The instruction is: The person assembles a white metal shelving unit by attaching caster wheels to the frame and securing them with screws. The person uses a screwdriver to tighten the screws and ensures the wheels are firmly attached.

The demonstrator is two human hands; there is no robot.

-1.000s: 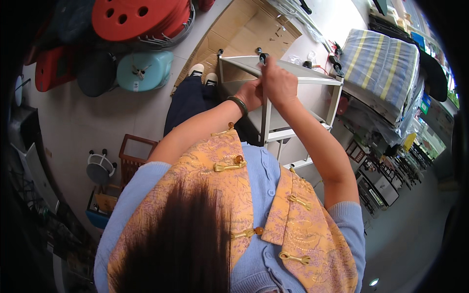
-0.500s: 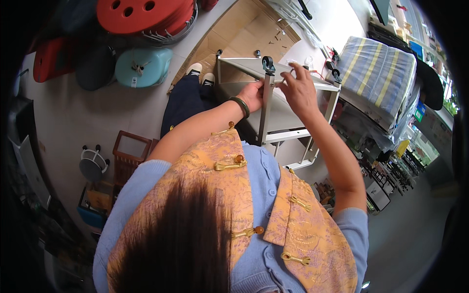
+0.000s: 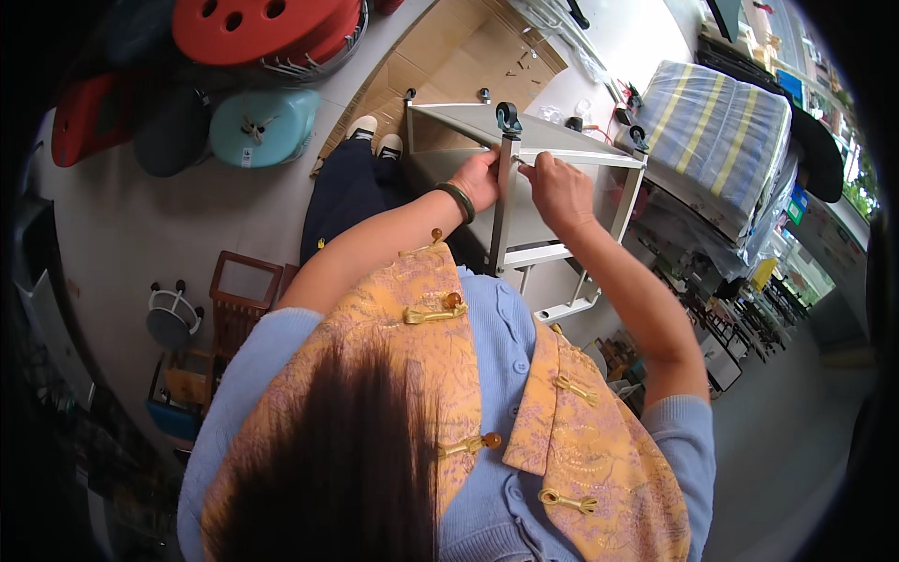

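One small white label point(image 3: 247, 156), too small to read, sits on the turquoise plastic stool point(image 3: 286, 117) left beyond your hands. Left of your left forearm stands a reddish-brown plastic basket point(image 3: 245, 298), its contents unclear. Your left hand point(image 3: 478, 180) closes on an upright white metal leg point(image 3: 504, 211) of the grey-panelled cart point(image 3: 526, 223) before you; your right hand point(image 3: 564, 194), just right of the leg, has its fingers curled together, but whether they pinch anything you can't tell.
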